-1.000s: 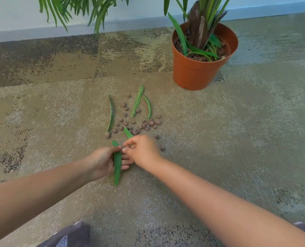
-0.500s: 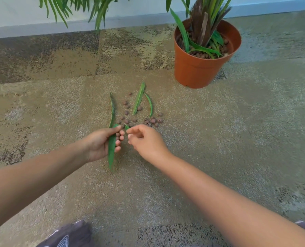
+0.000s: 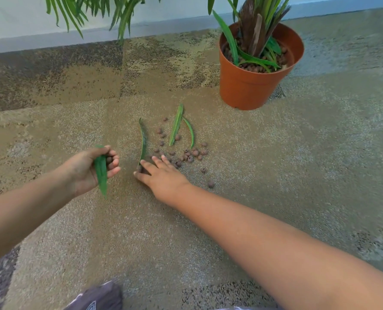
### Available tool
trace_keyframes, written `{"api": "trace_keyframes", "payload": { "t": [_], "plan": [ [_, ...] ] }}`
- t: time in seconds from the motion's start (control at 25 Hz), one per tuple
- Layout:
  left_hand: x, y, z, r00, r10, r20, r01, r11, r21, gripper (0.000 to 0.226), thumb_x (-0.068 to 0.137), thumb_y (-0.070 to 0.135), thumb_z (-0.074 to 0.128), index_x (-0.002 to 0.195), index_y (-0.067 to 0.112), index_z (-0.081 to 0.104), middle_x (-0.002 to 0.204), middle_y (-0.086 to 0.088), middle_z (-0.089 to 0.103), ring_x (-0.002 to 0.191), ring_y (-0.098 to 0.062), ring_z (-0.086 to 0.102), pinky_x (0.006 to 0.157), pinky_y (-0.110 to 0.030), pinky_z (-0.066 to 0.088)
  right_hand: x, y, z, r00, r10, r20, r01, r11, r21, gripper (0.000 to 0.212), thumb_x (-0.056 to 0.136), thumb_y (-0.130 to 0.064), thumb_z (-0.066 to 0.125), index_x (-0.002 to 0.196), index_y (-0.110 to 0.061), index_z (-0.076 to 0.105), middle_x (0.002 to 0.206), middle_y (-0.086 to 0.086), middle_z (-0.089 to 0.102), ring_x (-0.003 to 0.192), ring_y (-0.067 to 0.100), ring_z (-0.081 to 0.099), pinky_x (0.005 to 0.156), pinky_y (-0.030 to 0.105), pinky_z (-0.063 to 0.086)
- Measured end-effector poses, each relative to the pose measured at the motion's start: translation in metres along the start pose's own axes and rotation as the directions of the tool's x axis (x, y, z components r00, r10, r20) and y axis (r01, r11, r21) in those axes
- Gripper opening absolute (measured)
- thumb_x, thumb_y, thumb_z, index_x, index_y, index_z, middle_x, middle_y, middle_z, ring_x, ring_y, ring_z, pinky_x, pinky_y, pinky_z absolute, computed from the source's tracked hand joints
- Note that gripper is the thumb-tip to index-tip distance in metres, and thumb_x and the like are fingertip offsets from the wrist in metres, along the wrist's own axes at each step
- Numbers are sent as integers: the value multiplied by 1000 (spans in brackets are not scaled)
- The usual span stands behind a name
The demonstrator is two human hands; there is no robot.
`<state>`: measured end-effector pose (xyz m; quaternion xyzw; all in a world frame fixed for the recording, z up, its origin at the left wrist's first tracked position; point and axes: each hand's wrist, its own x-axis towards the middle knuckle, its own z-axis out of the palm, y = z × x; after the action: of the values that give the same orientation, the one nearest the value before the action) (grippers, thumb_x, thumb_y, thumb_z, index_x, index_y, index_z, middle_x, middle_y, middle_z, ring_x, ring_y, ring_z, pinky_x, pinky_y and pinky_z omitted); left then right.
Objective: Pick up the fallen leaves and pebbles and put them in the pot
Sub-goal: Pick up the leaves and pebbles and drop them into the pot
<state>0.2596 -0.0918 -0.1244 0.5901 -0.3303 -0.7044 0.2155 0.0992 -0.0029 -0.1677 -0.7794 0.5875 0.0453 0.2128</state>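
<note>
Left hand (image 3: 86, 170) grasps a leaf (image 3: 101, 171) and pebbles; right hand (image 3: 161, 175), fingers released, touches carpet near the pot (image 3: 248, 88), beside scattered pebbles (image 3: 186, 153).

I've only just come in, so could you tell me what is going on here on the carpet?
A person is clearing up fallen leaves and pebbles beside an orange pot. The left hand holds a green leaf and some pebbles. The right hand reaches down to the carpet, its fingers at the near end of a long curved leaf. Two more leaves and scattered pebbles lie on the carpet, not yet collected. The pot stands upright with its plant, further back to the right.
</note>
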Motion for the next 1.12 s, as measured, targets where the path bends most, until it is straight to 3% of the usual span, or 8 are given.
{"api": "trace_keyframes", "payload": {
  "t": [0.12,0.24,0.48,0.72,0.8,0.92,1.04,1.12],
  "plan": [
    [4,-7,9,1000,-9,-15,9,999,-38,25,96,18,42,77,6,55,59,-3,61,47,-9,63,48,-22,57,4,0,-7,997,-66,27,68,995,-77,53,97,-10,37,146,-25,26,153,6,22,143,35,9,115,42,8],
    [11,-2,30,1000,8,5,-8,998,-70,29,97,18,40,75,5,54,51,-2,63,45,-8,63,50,-22,58,5,-3,-12,997,-80,-16,79,996,-46,50,96,-11,39,144,-18,32,150,7,27,142,34,13,115,42,10],
    [21,-14,42,1000,-26,-4,26,997,-70,35,98,23,36,76,2,54,53,-6,62,45,-11,64,49,-25,58,-32,17,-7,973,94,-211,-28,955,296,48,96,-11,45,142,-20,35,154,5,24,142,31,19,117,42,12],
    [18,-36,53,965,-211,153,211,977,17,37,100,21,29,92,-3,57,67,-16,71,56,-21,71,50,-33,59,-66,29,-28,938,106,-331,39,914,403,49,96,-44,33,136,-19,46,148,4,37,137,20,33,115,35,11],
    [17,-37,64,959,-197,202,197,980,19,32,99,19,32,90,4,59,63,-9,69,52,-16,68,47,-28,57,-68,27,-29,953,60,-296,67,914,401,49,96,-46,31,134,-19,49,148,3,38,137,18,33,116,35,11],
    [18,-40,84,954,-202,221,197,979,47,29,97,22,38,73,10,49,42,2,47,37,-9,49,40,-19,48,-69,27,-29,971,-14,-240,100,930,353,47,97,-45,31,130,-20,54,146,0,41,136,16,34,118,38,11],
    [14,-44,95,938,-226,261,205,973,105,25,96,25,40,89,6,55,68,-6,52,56,-13,52,54,-25,51,-75,28,-25,960,-19,-278,143,891,432,44,97,-42,32,119,-19,62,144,-1,44,134,16,38,116,39,12],
    [11,-43,98,950,-203,237,188,979,83,29,97,23,39,86,3,57,61,-7,58,47,-12,60,45,-27,56,-82,39,-22,912,118,-393,140,812,567,42,98,-39,33,111,-17,66,136,0,53,125,16,48,110,36,25]
  ]
}}
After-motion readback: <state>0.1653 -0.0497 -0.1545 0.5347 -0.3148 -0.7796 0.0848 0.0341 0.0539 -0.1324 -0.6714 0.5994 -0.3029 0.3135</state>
